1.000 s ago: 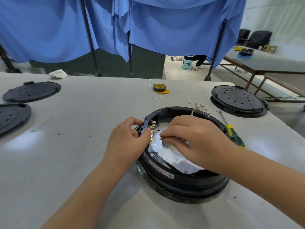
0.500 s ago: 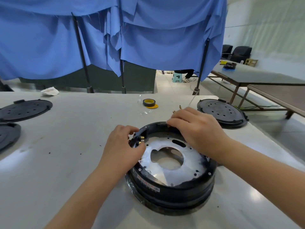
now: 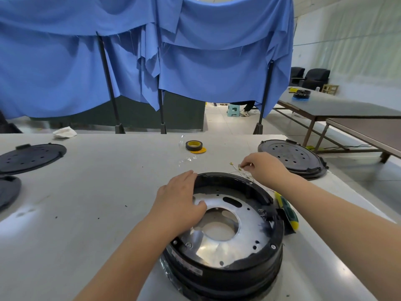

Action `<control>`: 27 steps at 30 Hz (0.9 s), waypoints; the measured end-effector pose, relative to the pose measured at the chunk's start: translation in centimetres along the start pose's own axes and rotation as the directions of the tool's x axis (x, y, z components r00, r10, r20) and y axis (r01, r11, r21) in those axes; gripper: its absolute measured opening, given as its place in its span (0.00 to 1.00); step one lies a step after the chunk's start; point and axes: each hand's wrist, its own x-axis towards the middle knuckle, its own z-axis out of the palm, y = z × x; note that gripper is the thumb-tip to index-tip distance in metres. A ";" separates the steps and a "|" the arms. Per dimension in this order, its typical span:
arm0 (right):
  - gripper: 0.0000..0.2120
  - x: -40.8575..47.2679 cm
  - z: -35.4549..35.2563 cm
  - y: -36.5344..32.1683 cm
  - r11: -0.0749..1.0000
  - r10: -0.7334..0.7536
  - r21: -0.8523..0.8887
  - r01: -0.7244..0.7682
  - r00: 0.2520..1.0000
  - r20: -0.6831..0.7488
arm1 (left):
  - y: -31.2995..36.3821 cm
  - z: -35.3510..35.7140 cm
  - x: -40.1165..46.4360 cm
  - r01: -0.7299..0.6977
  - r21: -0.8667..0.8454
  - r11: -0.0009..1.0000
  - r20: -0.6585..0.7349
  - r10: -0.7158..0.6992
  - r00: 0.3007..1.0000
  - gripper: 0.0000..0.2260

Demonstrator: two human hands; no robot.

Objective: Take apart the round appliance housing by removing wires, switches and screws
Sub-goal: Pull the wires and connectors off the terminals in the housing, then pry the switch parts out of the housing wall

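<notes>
Right hand (image 3: 263,168) fingers pinch thin wires (image 3: 240,170) beyond housing (image 3: 227,268) rim; snag risks tearing. Left hand (image 3: 180,198) flat, steadying; housing may slide.

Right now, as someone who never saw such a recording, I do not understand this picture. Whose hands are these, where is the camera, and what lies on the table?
There is no robot here. A person wears a camera on the head, so you look forward and down over their own two bare arms.

On the pale table stands a round black housing with a shiny metal plate inside. The left hand rests on its rim, fingers flat. The right hand pinches a bundle of thin wires just beyond the housing.

Beside the housing lies a green and yellow screwdriver. Farther off are a roll of tape, black round covers and a crumpled white cloth. Blue curtains hang behind.
</notes>
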 end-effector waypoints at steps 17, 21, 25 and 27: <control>0.06 -1.1 0.8 -0.3 0.924 0.048 0.379 -0.042 0.999 -0.008 | 0.0 0.8 0.0 -0.048 0.043 0.998 -0.083 0.051 0.995 0.26; 0.08 -3.9 -0.8 -1.0 0.878 0.052 0.475 -0.058 0.998 0.026 | -0.2 0.3 0.0 -0.056 0.078 0.995 -0.068 0.061 0.996 0.25; 0.12 -7.4 -1.3 -1.4 0.834 0.041 0.548 -0.060 0.998 0.046 | -0.5 -0.5 0.0 -0.053 0.199 0.979 -0.033 0.060 0.998 0.24; 0.13 -8.9 -1.1 -1.6 0.799 0.043 0.599 -0.053 0.999 0.031 | -0.7 -0.9 0.0 -0.038 0.228 0.973 -0.024 0.044 0.999 0.23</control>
